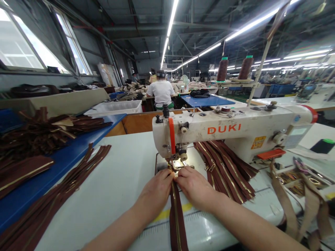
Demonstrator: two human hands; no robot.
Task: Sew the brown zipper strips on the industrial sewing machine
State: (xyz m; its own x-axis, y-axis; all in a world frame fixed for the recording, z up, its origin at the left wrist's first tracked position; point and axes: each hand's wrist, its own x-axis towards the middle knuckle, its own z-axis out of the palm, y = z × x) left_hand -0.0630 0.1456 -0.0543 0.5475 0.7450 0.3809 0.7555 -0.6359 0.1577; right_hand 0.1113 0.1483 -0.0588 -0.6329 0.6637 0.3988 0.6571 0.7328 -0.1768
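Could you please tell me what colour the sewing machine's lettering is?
The lettering is orange, clearest in the head view.

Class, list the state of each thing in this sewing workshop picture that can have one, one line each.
Left hand: fingers bent, pinching the zipper strip.
Right hand: fingers bent, pinching it too.
Zipper strip: near end flat, far end by the needle.
Right-hand zippers: fanned out.
Thread spools: upright.
Ceiling lights: on.
Person in white shirt: back turned.
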